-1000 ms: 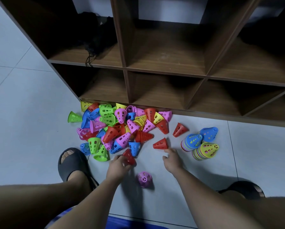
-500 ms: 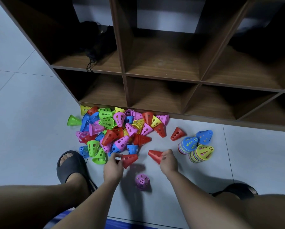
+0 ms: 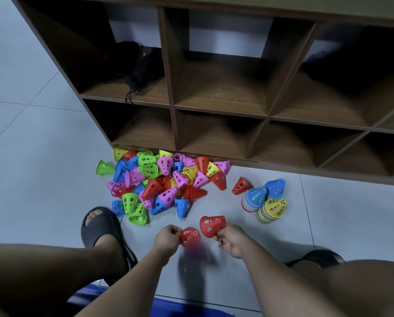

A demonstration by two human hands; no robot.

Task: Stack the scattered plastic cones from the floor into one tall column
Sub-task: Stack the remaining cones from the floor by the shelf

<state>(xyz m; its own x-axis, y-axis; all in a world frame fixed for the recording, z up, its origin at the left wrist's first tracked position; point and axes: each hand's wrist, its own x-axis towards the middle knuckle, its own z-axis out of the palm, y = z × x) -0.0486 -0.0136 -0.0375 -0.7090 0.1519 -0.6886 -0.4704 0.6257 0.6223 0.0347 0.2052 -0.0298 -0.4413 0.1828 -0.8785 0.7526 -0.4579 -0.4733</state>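
Your left hand pinches a first red cone btw thumb and fingertips, above the floor, w/ one round end facing the camera (it's motion-blurred, so I can't tell which end). Your right hand pinches a second red cone by the end nearest the palm, its holed side wall turned up. The two cones hang just beside each other btw your hands. Touching or not, can't tell.

The loose pile of green, pink, blue, yellow and red cones lies on the floor along the edge where it meets the shelf unit, ahead of your left hand. A lone green cone lies on its side just off the pile's left. A lone red cone lies apart on the pile's right, btw pile and stacks.

Right of that, near the same floor edge, are a blue-topped stack and a yellow-topped stack right against it, w/ a single blue cone just behind them.

Your left slipper stands flat on the floor, left of your left hand and near the pile. Your right slipper is partly hidden by your leg. A dark bundle w/ a cord sits in the shelf unit's upper-left compartment. Blue fabric shows at the bottom of the view.
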